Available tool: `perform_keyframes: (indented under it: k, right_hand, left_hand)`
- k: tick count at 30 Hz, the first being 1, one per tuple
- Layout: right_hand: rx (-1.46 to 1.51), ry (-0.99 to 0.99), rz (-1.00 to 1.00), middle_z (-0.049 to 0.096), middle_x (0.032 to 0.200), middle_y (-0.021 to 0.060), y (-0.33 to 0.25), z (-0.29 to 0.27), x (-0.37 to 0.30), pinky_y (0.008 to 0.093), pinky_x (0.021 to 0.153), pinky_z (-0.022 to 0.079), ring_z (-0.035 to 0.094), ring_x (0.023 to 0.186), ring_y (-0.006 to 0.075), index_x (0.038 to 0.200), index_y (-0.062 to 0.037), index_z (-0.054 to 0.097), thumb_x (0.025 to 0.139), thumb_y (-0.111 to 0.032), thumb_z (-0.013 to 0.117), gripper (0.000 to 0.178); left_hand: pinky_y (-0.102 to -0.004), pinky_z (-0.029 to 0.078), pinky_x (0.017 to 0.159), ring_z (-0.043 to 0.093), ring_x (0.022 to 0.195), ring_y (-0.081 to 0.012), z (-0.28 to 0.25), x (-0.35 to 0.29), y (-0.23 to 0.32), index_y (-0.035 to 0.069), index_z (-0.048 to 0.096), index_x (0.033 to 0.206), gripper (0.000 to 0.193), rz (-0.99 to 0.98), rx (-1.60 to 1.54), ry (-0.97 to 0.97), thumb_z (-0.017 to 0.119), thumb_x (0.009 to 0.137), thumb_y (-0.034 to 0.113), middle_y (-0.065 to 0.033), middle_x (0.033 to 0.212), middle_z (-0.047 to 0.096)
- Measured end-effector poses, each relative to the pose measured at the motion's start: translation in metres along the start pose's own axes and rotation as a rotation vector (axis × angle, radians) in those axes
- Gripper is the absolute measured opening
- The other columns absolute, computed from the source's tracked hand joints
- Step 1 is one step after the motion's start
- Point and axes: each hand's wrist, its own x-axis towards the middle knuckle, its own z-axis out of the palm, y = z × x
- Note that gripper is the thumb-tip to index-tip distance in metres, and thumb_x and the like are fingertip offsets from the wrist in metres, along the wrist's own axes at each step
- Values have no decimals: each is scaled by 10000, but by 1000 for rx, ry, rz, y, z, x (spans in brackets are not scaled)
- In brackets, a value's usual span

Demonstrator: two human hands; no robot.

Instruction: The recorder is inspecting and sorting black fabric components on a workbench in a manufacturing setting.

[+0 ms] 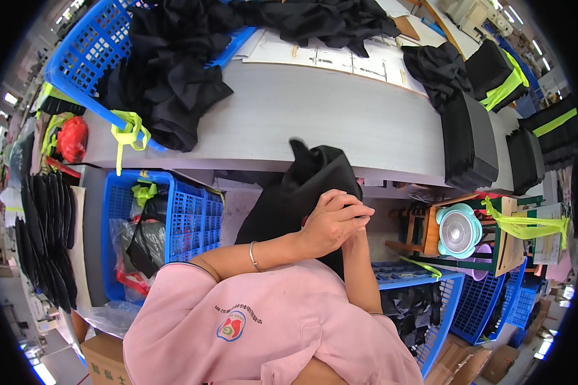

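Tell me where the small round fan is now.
In the head view, the small fan sits at the right, on a wooden stool below the grey table's edge.

Brown cardboard carton (103, 359) stood at lower left beside person's pink shirt, dark print on its side. More brown cartons (475, 359) lay at lower right under blue crates. Clear plastic bag (106, 317) crumpled just above left carton. Red plastic bag (72, 138) sat at far left near table end. Round red, blue and white badge (231, 326) showed on pink shirt. White printed sheets (340, 58) lay flat on grey table, partly under black fabric.
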Motion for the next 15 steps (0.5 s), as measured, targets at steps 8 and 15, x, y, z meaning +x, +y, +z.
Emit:
perform_keyframes:
  k: [8,15]
  right_hand:
    - [-633,-325,-516,537,1239,124,4,-27,5,402,1046,370,498,1198,255,1350,-33,454,1055,-188,363,346]
    - [-1231,-568,-959,493,1368,100,11,-47,-5,376,1194,316,437,1352,208,1421,-52,417,1085,-234,294,401]
  left_hand:
    - [-428,404,979,570,1097,-229,11,-18,0,63,731,981,144,-77,-86,-27,688,845,74,-16,1133,690]
    - [-472,328,1112,509,1264,-319,0,-25,6,93,692,1211,425,-114,-68,46,778,816,227,-100,1332,605]
